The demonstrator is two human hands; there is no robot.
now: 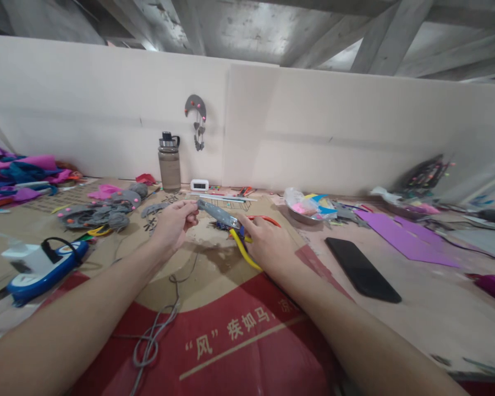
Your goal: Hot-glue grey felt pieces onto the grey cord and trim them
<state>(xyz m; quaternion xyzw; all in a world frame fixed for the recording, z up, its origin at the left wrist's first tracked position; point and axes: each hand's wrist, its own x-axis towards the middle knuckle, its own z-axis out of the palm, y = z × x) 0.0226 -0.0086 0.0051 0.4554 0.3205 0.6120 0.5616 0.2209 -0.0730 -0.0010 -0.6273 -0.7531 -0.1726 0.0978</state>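
My right hand (270, 239) grips a pair of scissors (223, 213) with grey blades and a yellow handle loop, held above the cardboard. The blades point left toward my left hand (178, 219). Its thumb and fingers are pinched together beside the blade tips. What sits between those fingers is too small to make out. A thin grey cord (148, 346) trails in loops over the red printed part of the cardboard (231, 363), below my hands. Just behind my right hand shows a curved orange-red piece (270, 220), partly hidden.
At left lie grey felt pieces with pink-headed pins (94, 213) and a blue-and-white power strip (51, 269). A bottle (169, 165) and small digital clock (199, 185) stand by the wall. A metal bowl (303, 216), purple sheet (404, 239) and black phone (361, 269) are at right.
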